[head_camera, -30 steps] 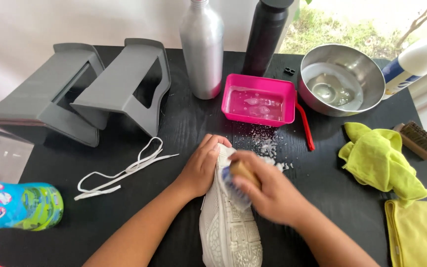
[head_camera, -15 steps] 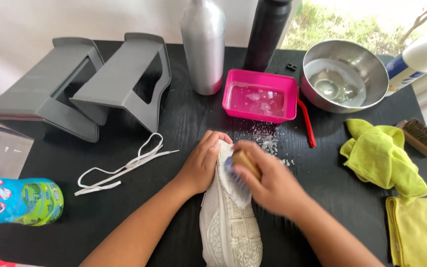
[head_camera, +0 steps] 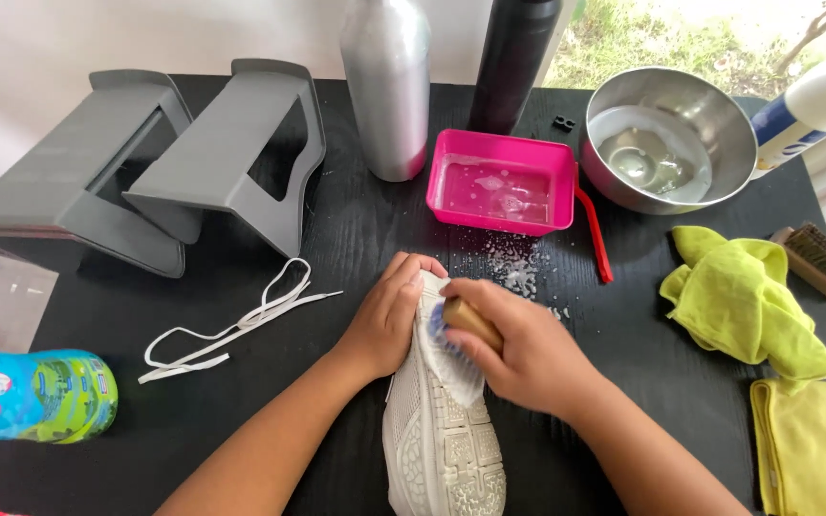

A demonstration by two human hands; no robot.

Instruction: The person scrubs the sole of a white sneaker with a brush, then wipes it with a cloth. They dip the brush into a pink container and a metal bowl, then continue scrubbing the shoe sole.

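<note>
A white sneaker [head_camera: 437, 440] lies on its side on the black table [head_camera: 270, 392], sole facing right. My left hand [head_camera: 389, 315] grips its toe end and holds it down. My right hand [head_camera: 518, 349] is closed on a small wooden brush [head_camera: 459, 323] with blue and white bristles, pressed against the shoe's edge near the toe. Soapy foam covers the shoe under the brush.
A pink tub of soapy water [head_camera: 501, 186], a steel bowl [head_camera: 669, 139], a silver bottle [head_camera: 389, 86] and a black bottle [head_camera: 513, 62] stand behind. White laces [head_camera: 231, 320] lie left, near grey stands [head_camera: 145, 167]. Yellow cloths [head_camera: 752, 301] and another brush [head_camera: 824, 260] lie right.
My right hand has slid the brush a little back and forth along the shoe's toe edge. My left hand and the shoe have stayed in place.
</note>
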